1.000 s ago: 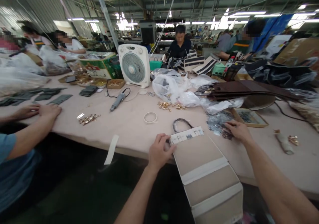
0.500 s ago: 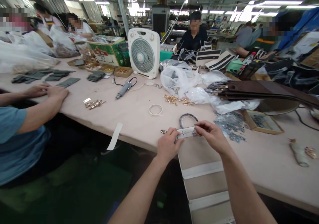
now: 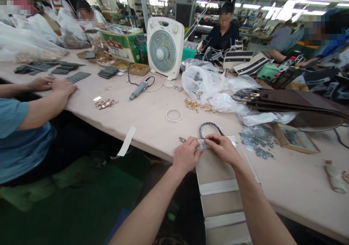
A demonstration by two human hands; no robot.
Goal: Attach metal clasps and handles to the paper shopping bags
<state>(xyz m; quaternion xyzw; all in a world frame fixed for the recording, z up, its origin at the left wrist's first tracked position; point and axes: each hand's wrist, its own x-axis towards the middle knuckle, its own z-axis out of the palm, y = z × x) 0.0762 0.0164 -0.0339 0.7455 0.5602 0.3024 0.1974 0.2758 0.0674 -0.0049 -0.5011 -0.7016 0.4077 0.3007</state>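
A beige panel [image 3: 215,170] with white cross bands lies over the table's front edge and hangs down towards me. My left hand [image 3: 187,155] is closed on the left end of its white top strip [image 3: 201,144]. My right hand [image 3: 222,148] pinches at the strip just beside the left fingertips; what lies between its fingers is hidden. A small shiny metal piece [image 3: 233,140] shows on the strip to the right of that hand. Behind the strip arches a dark handle [image 3: 209,124] that looks wrapped in clear plastic. A metal clasp [image 3: 182,139] lies by my left fingers.
Grey metal plates [image 3: 256,137] lie loose to the right, beside a shallow box [image 3: 297,137]. Gold fittings [image 3: 192,104], a tape ring [image 3: 173,115], a grey hand tool [image 3: 139,89] and a fan [image 3: 165,48] stand beyond. A co-worker's arms [image 3: 60,94] rest at left.
My right hand has moved left along the strip, closer to my left hand, uncovering the metal piece at the strip's right part. The camera view has tilted down and shifted slightly.
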